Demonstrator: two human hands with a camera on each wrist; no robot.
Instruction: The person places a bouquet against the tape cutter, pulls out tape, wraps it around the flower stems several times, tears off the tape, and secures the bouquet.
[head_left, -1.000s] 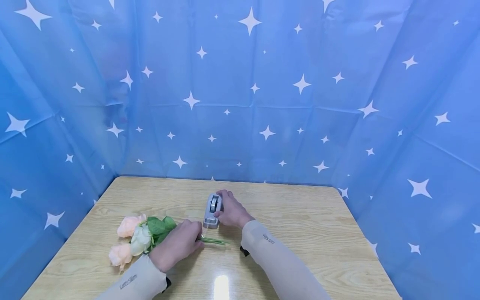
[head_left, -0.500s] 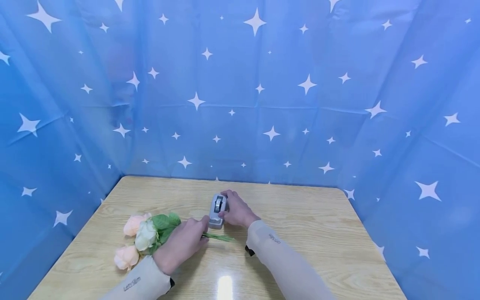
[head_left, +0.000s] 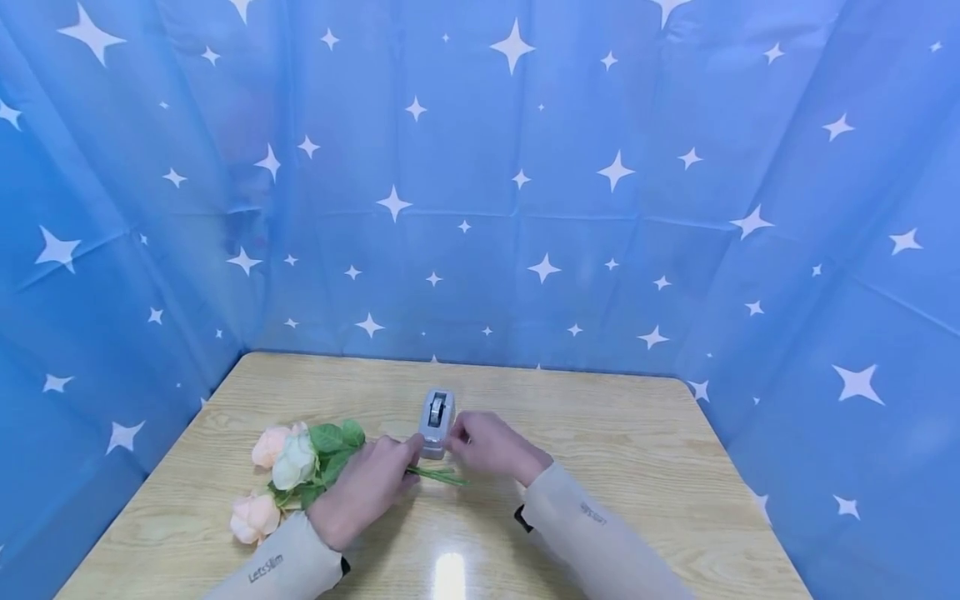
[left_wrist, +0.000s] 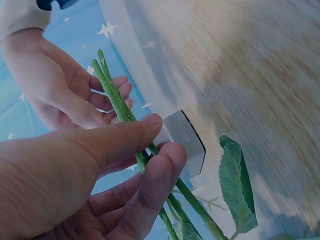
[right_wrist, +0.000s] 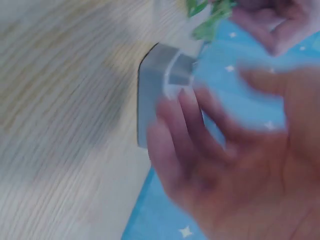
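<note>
My left hand (head_left: pixel 369 483) pinches the green stems (left_wrist: pixel 114 97) of a small bunch of roses between thumb and fingers. At the bunch's left end are pink roses (head_left: pixel 253 517) and a white rose (head_left: pixel 294 461), with green leaves (head_left: pixel 327 438) beside them. Bare stem ends stick out to the right of the hand. Just beyond them stands a grey tape dispenser (head_left: pixel 437 423) with its roll in place. My right hand (head_left: pixel 493 448) is right beside the dispenser's front end; in the right wrist view its fingers (right_wrist: pixel 175 120) are loosely bent, blurred, with the thumb apart.
A light wood-grain table (head_left: pixel 600 467) carries everything. Behind it and on both sides hangs a blue curtain (head_left: pixel 465 167) with white stars.
My right hand has let go of the tape dispenser's side and drawn back toward its near right end. A strip of tape seen earlier by the left fingers no longer shows. The left hand keeps the stems.
</note>
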